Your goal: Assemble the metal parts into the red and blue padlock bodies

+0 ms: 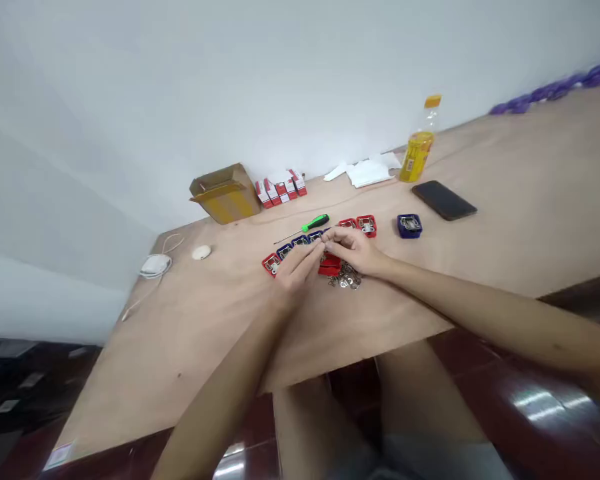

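My left hand [299, 268] and my right hand [353, 250] meet over the middle of a plywood table [505, 220], fingertips pinched together on a small part too small to name. Under them lie a red plastic piece [329, 265] and a pile of small metal parts [347, 280]. A row of small red and blue cases [286, 252] runs to the left behind my hands, two red cases [361, 225] sit behind the right hand, and one blue case [409, 225] with a metal insert stands apart to the right.
A green-handled screwdriver [307, 227] lies behind the cases. Along the wall stand an open cardboard box [225, 194], small red-white boxes [281, 187], white papers [367, 171] and a yellow bottle [419, 148]. A black phone [445, 200] lies right; a white charger [155, 265] left.
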Available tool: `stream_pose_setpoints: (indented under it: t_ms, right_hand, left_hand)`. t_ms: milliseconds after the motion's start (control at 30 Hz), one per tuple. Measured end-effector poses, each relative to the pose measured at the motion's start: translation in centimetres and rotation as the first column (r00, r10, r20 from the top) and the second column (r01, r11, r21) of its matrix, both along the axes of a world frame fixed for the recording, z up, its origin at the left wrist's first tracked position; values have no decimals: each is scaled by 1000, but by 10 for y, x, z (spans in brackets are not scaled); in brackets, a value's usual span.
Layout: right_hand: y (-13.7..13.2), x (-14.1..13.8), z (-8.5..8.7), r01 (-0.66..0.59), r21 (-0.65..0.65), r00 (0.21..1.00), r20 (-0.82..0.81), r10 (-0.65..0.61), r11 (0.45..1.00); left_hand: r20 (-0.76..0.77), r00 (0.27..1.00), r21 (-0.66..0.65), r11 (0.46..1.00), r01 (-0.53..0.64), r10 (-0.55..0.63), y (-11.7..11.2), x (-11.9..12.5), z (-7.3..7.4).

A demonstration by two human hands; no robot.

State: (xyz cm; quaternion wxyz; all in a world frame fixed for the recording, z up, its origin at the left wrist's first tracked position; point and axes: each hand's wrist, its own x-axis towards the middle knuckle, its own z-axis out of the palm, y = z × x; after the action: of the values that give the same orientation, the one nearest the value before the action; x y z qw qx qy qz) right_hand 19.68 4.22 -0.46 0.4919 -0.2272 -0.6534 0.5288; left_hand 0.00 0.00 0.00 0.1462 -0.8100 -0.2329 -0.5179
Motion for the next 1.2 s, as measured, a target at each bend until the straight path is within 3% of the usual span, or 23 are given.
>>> stream_pose_setpoints:
  t_ms: [200, 300, 433, 567, 667, 800, 1100, 1200]
  right_hand:
    - [4, 2, -1, -128, -117, 991, -45, 124, 985]
    - [6, 5, -3, -147, -110, 989, -51, 142, 983]
    - [9, 8, -5, -33, -51, 999, 37, 35, 998]
    - [13, 8, -5, 106, 94, 989, 93, -114, 990]
    - [15, 8, -6, 126, 159, 986, 85, -141, 979]
    - [13, 7, -8, 132, 121, 985, 99, -145, 984]
    - [9, 8, 1, 9, -67, 995, 98, -2, 998]
    - [12, 8, 0, 9, -35, 992, 127, -5, 999]
  left_hand:
    - [-40, 999, -22, 1000, -2, 1, 1, 0, -5]
    - [-50, 999, -69, 998, 14, -18, 0, -1, -5]
    - [-31, 999, -74, 997, 20, -22, 2, -2, -5]
    - [25, 999, -52, 998, 28, -27, 8, -1, -8]
    - [82, 997, -143, 989, 28, -17, 8, 0, -9]
    - [115, 993, -261, 965, 36, -6, 5, 0, -10]
    - [22, 999, -197, 979, 48, -45, 10, -4, -11]
    - [39, 999, -226, 974, 22, -14, 10, -4, -12]
